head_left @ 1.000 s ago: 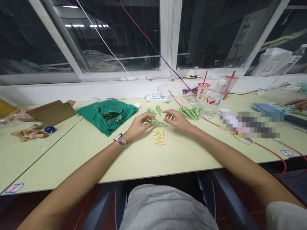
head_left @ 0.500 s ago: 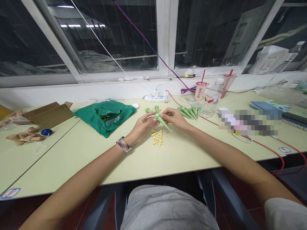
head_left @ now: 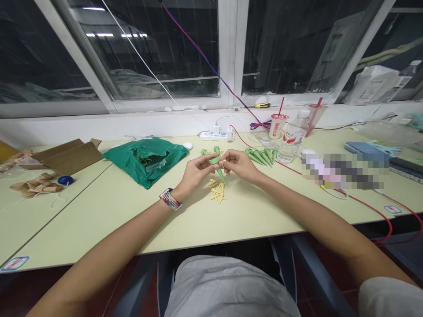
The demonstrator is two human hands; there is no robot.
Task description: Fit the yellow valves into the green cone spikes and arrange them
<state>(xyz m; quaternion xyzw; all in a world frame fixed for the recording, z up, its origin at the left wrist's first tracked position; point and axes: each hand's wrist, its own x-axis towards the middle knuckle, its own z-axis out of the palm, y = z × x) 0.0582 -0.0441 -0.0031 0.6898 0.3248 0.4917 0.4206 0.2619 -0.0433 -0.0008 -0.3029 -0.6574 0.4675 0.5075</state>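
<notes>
My left hand (head_left: 197,171) and my right hand (head_left: 238,164) meet above the pale green table, holding a green plastic cone spike (head_left: 219,169) between their fingers with its tip pointing down. Just below them lies a small heap of yellow plastic pieces (head_left: 217,191). Two more green spikes (head_left: 205,152) (head_left: 216,149) lie just beyond my fingers. Several others stand in a row (head_left: 261,156) to the right of my right hand. The top of the held spike is partly hidden by my fingers.
A green plastic bag (head_left: 145,164) and an open cardboard box (head_left: 68,156) lie to the left. Farther back are a power strip (head_left: 216,136), a water bottle (head_left: 291,143) and a drink cup (head_left: 278,125). Red cable (head_left: 363,207) runs along the table at right.
The green spike has risen from the table into both hands and turned tip-down. My hands have drawn closer together.
</notes>
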